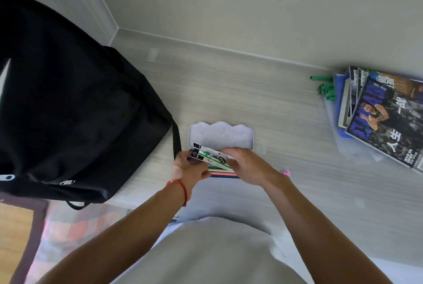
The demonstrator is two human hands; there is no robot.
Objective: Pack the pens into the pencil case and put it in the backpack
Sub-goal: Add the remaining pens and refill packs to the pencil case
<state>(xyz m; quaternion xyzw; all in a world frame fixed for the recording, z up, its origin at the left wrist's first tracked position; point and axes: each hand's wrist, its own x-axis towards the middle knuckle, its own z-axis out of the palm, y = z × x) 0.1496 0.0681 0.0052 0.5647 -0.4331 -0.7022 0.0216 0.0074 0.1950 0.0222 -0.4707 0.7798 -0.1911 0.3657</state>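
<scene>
Your pencil case (pixel 220 136) sits open on the pale desk (pixel 263 105), its scalloped white lid tipped up toward the wall, just right of the black backpack (pixel 68 105). Both your hands meet over the case's tray. Your left hand (pixel 188 172) pinches the dark end of a white-and-green pack of pens (pixel 211 156), and your right hand (pixel 246 165) curls its fingers around the other end. The pack lies tilted above the tray; what seems to be more pens lies beneath it, though motion blur muddies that. A stack of magazines (pixel 384 118) lies well apart at the desk's right, green pens (pixel 325 87) beside it.
</scene>
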